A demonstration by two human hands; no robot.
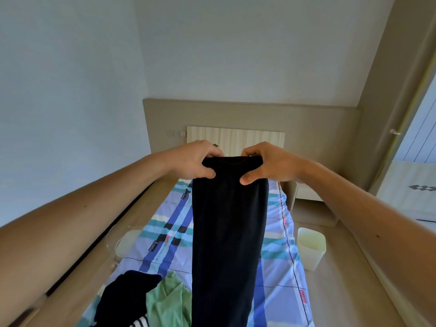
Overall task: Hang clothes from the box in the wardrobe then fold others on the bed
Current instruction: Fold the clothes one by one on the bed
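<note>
Matt black knit trousers (230,232); smooth checked cotton bedsheet (278,267) at six o'clock; pale wood-grain headboard (236,138); smooth plastic bin (311,247) at four o'clock.

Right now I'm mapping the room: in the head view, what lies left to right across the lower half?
Pale plastic bin beside the bed → dark navy garment heap → green garment → long black garment held up by both hands → pale yellow-green bin on the floor.
</note>
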